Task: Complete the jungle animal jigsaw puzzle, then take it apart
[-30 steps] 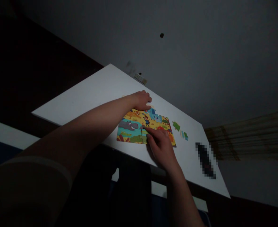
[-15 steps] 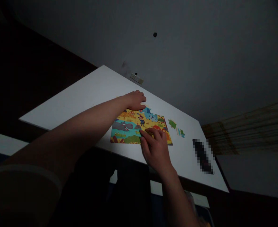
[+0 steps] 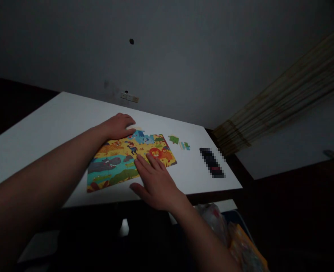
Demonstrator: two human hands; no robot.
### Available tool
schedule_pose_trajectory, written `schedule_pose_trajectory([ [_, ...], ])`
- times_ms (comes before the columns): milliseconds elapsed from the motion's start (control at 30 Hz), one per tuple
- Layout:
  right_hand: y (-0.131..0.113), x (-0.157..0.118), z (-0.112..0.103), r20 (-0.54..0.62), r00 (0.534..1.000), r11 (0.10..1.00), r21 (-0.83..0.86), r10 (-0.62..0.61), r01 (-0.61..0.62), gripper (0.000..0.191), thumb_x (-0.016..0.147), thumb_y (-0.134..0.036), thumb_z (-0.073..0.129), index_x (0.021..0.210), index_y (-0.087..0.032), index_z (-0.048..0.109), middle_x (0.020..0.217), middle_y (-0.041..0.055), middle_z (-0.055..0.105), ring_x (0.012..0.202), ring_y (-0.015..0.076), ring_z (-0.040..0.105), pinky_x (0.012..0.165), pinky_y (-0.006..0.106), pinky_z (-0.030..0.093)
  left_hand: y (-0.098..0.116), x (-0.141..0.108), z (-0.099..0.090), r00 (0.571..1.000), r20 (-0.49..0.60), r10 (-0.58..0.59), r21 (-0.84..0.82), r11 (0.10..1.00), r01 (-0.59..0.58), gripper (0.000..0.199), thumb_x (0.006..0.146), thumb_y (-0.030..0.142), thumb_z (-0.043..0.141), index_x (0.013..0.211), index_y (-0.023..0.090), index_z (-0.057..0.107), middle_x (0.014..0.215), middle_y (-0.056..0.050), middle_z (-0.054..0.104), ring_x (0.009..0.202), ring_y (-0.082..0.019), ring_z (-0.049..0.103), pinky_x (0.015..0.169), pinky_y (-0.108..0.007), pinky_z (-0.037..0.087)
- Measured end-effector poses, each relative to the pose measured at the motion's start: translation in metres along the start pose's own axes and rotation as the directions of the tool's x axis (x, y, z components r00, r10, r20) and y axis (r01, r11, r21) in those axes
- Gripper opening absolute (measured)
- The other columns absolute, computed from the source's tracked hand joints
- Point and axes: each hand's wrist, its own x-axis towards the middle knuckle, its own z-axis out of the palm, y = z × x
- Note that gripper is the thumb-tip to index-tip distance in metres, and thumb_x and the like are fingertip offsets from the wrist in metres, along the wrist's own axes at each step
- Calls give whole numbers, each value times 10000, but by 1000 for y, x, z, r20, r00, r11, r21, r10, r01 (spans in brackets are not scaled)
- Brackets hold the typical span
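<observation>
A colourful jigsaw puzzle (image 3: 118,155) with a hippo, lions and an elephant lies on the white table, most of its picture joined up. My left hand (image 3: 120,125) rests at its far upper edge, fingers stretched forward and thumb near the elephant; part of the puzzle is hidden beneath the wrist. Over the lower right part of the picture lies my right hand (image 3: 157,181), flat with fingers spread, fingertips on the pieces just left of the lions. Nothing shows in its grasp. To the right of the puzzle are a loose green piece (image 3: 173,139) and a blue-green piece (image 3: 185,146).
The white table (image 3: 161,122) stands against a grey wall with a socket strip (image 3: 129,97). A dark pixelated object (image 3: 212,162) lies at the table's right. Plastic bags (image 3: 215,217) are below the near edge, and a striped curtain (image 3: 240,128) hangs at right.
The view has turned, so table and puzzle appear further left and more level. My right hand's fingers, bent before, are now flattened and spread on the puzzle. My left hand stays at the far edge.
</observation>
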Motion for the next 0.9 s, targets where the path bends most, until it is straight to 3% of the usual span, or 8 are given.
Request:
schedule_pose_trajectory([
  [100, 16, 3, -2, -75, 997, 1000, -1, 15, -16, 708, 1218, -536, 638, 1876, -304, 513, 1947, 91, 512, 1809, 415, 438, 1453, 661, 426, -2, 0, 0, 1000, 3, -3, 6, 1000, 3, 777, 1048, 667, 508, 1555, 157, 803, 1657, -206, 761, 1531, -426, 680, 1378, -539, 456],
  [200, 62, 4, -12, -238, 962, 988, -47, 134, -150, 601, 1214, -434, 585, 1781, -239, 626, 1876, 154, 591, 1751, 430, 509, 1441, 690, 429, -4, 0, -1, 1000, 10, -9, 15, 1000, 8, 817, 1047, 708, 477, 1558, 159, 801, 1649, -204, 765, 1528, -426, 681, 1373, -540, 465],
  [333, 150, -16, -42, -414, 829, 893, -78, 375, -443, 555, 1156, -339, 547, 1661, -185, 718, 1703, 211, 726, 1600, 421, 652, 1383, 641, 505, -5, 0, -2, 1000, 12, 1, 13, 1000, -1, 812, 1046, 708, 471, 1556, 173, 807, 1647, -194, 769, 1520, -427, 682, 1368, -549, 468],
  [467, 210, -55, -73, -347, 709, 694, -191, 613, -694, 653, 1145, -450, 584, 1686, -98, 681, 1773, 281, 645, 1643, 481, 600, 1398, 628, 465, -5, 2, -1, 1000, 14, -6, 9, 1000, 6, 798, 1032, 693, 488, 1553, 179, 807, 1645, -194, 769, 1514, -438, 685, 1353, -564, 473],
  [567, 229, -78, -84, -240, 643, 596, -245, 727, -765, 772, 1169, -571, 588, 1771, -89, 593, 1814, 312, 598, 1675, 486, 577, 1398, 596, 440, -5, 3, 0, 1000, 21, 0, 12, 1000, -1, 818, 1035, 701, 472, 1551, 158, 801, 1654, -212, 758, 1531, -447, 673, 1365, -574, 460],
  [733, 240, -90, -87, -86, 593, 570, -192, 801, -799, 816, 1176, -635, 616, 1829, -154, 520, 1683, 266, 728, 1548, 414, 706, 1277, 448, 514, -5, 2, 1, 1000, 13, -15, -20, 1000, 15, 796, 1023, 717, 511, 1539, 192, 813, 1652, -191, 762, 1530, -454, 669, 1365, -583, 460],
  [900, 245, -87, -84, -87, 564, 536, -220, 821, -815, 852, 1170, -675, 622, 1870, -207, 492, 1671, 284, 699, 1554, 439, 683, 1271, 477, 506, -6, 2, 0, 1000, 20, -20, -20, 1000, 20, 803, 1014, 720, 516, 1546, 195, 809, 1662, -183, 757, 1538, -448, 665, 1373, -571, 453],
])
